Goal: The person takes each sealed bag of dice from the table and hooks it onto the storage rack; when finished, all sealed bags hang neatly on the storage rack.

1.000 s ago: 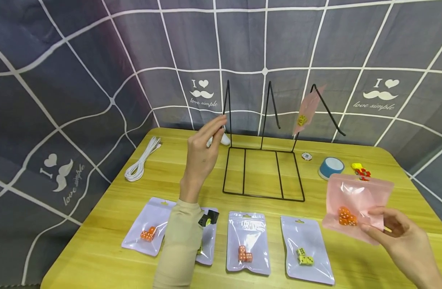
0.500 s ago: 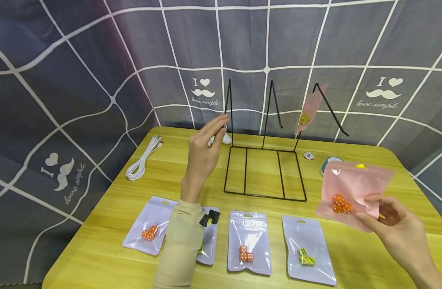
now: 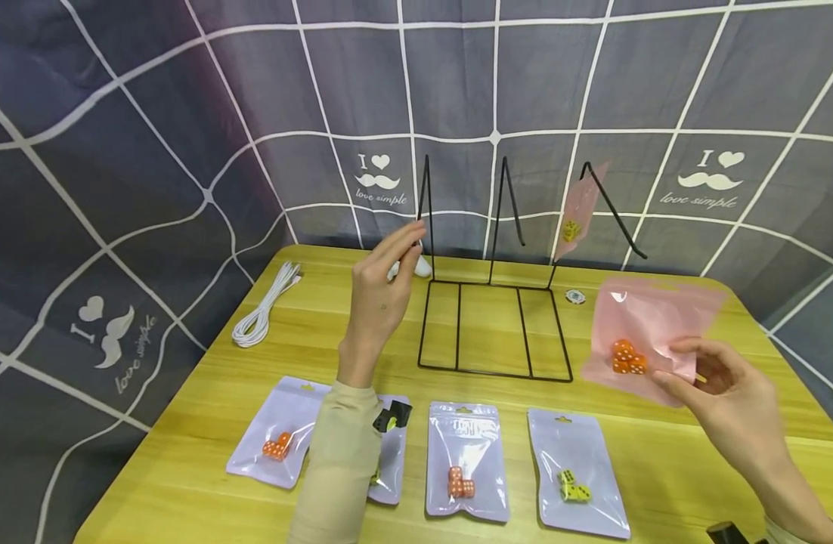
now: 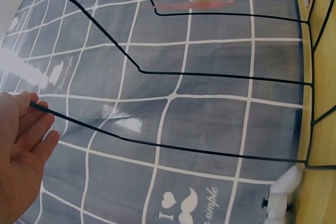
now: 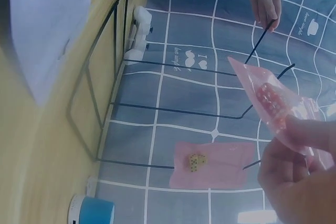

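Note:
My left hand (image 3: pixel 381 295) pinches the front end of the leftmost prong of a black wire display rack (image 4: pixel 210 151), between thumb and fingers. In my right hand (image 3: pixel 729 393) is a pink zip bag (image 3: pixel 661 313) with several orange dice (image 3: pixel 627 358) inside, held by one side above the table. Another pink bag (image 5: pixel 231 163), holding yellow dice (image 5: pixel 197 162), hangs on the rack's rightmost prong. The middle prong, with an upturned tip in the left wrist view, carries nothing.
Along the front lie lilac bags with dice, including one with orange dice (image 3: pixel 467 453) and one with yellow dice (image 3: pixel 580 468); my left forearm partly covers another. A white cable (image 3: pixel 267 302), a poker chip (image 3: pixel 575 296) and a blue round container (image 5: pixel 97 211) are around the rack.
My right hand has raised the pink bag with orange dice and carried it left, toward the rack. The left hand stays at the prong's end.

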Demonstrator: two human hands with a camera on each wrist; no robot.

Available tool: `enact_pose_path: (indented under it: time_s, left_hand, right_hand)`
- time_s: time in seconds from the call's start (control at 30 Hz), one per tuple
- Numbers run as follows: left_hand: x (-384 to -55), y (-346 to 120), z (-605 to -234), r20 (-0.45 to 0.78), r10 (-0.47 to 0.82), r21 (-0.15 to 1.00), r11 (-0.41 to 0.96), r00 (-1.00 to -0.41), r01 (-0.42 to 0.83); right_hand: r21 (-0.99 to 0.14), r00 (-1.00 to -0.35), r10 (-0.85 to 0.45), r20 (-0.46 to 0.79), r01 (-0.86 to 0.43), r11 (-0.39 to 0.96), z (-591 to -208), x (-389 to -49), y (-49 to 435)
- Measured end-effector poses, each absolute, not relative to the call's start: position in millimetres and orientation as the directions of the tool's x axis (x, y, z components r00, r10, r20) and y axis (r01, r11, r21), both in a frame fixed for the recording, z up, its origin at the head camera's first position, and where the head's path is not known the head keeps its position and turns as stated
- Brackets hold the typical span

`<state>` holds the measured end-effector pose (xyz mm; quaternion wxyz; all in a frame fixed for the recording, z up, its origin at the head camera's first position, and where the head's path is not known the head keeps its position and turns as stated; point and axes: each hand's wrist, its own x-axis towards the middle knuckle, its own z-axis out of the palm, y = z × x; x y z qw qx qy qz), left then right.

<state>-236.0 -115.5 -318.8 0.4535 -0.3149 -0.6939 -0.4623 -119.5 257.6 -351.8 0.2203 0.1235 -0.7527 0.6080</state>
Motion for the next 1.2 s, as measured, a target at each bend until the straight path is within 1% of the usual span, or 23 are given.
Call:
enact_pose_path:
  time_s: [0.1,0.3,0.53,0.77,0.9,1.0,1.2]
  left_hand:
    - [-236.1,-115.7,-319.5,0.920,0.019,0.358,0.373,-0.393,0.856]
    - [-235.0,-116.1,-317.7,0.915,0.015,0.368,0.376,-0.403,0.850]
    - [-234.4,-116.0,-316.6,0.911,0.019,0.375,0.381,-0.413,0.845]
    - [-233.2,-115.4,-316.6,0.910,0.018,0.377,0.379,-0.414,0.845]
    - [-233.3,-115.5,-315.7,0.911,0.021,0.376,0.372,-0.413,0.849]
    - [-233.4,-115.8,-315.6,0.908,0.024,0.381,0.372,-0.419,0.847]
    - [-233.4,-116.4,-317.2,0.903,0.028,0.388,0.376,-0.429,0.842]
  right_hand:
    - [-0.864,-0.871,0.085,0.484,-0.460,0.207,-352.1,-124.4,256.2]
    - [-0.869,-0.879,0.112,0.463,-0.426,0.252,-350.5,-133.9,256.3]
    - [-0.878,-0.885,0.097,0.455,-0.427,0.216,-350.0,-139.3,256.3]
    - [-0.874,-0.892,0.086,0.443,-0.409,0.263,-349.6,-145.3,256.1]
    - [-0.878,-0.889,0.077,0.452,-0.428,0.213,-350.3,-148.5,254.0]
    - [-0.880,-0.890,0.076,0.449,-0.427,0.207,-350.4,-149.8,253.7]
    - [-0.872,-0.899,0.090,0.429,-0.386,0.301,-349.8,-153.5,254.2]
